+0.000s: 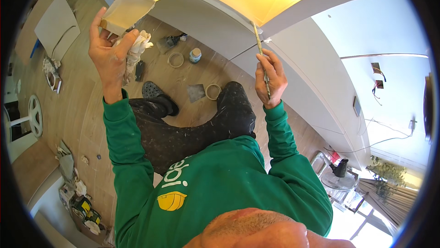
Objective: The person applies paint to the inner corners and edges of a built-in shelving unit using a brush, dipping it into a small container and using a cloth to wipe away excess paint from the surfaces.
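My left hand [106, 60] is raised at the left, its fingers closed around a small boxy translucent container [130, 9] with a yellowish tint. A crumpled whitish rag [136, 48] is bunched in the same hand, below the container. In front of me on the right, my right hand [271, 76] pinches a slim paintbrush [258, 39] by its handle. The brush's upper end meets the inside corner of a lit yellow recess [247, 0] in a grey-white panelled unit [201, 7]. Whether its tip touches the surface I cannot tell.
On the wooden floor lie two tape rolls [175, 60], a small jar [195, 55], a grey square sheet [196, 93] and a dark brush [172, 41]. Boards [57, 27] lean at the left. Wires [376, 87] hang from wall openings; a dark kettle [340, 168] stands on a glass table.
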Demonstrator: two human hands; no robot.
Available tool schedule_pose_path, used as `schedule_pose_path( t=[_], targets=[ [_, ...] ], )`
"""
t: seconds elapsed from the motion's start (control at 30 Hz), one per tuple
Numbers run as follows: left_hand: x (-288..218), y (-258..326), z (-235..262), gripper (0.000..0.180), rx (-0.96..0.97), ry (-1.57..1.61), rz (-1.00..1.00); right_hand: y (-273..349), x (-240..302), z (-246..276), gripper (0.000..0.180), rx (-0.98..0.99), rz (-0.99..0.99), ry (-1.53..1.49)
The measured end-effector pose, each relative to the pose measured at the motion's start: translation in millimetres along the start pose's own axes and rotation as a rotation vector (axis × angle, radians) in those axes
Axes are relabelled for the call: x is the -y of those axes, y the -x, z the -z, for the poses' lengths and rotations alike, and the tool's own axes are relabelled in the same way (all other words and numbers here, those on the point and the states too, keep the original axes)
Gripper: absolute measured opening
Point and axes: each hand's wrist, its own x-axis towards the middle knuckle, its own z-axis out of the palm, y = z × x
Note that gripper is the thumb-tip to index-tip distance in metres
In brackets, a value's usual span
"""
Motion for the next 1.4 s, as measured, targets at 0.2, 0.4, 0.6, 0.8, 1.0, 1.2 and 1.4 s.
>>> schedule_pose_path(
  t=[0.2, 0.4, 0.6, 0.8, 1.0, 1.2, 1.4],
  targets=[
    [-0.4, 1.1, -0.3, 0.077, 0.003, -0.006, 0.001, 9.7, -3.1, 14.3, 0.031, -0.007, -0.010, 0.048],
    [-2.6, 4.4, -1.8, 0.077, 0.020, 0.021, 0.022, 6.7, 2.5, 10.2, 0.029, 0.025, -0.027, 0.021],
    [-0.2, 6.3, -7.0, 0.079, 0.070, 0.026, 0.004, -11.2, 38.2, 26.7, 0.023, 0.027, -0.115, -0.295],
    [0.3, 16.4, -16.6, 0.084, 0.160, 0.167, 0.016, -114.6, 103.7, 15.8, 0.022, 0.288, -0.269, -0.827],
    [0.8, 19.7, -20.8, 0.087, 0.186, 0.207, 0.049, -150.9, 123.8, -18.0, 0.022, 0.495, -0.229, -0.727],
    [2.5, 18.9, -13.2, 0.086, 0.158, 0.181, 0.033, -143.9, 127.2, -20.8, 0.022, 0.483, -0.265, -0.723],
    [-1.7, 10.8, -0.6, 0.083, 0.008, 0.151, 0.017, -115.3, 131.5, -21.8, 0.024, 0.392, -0.288, -0.801]
  ],
)
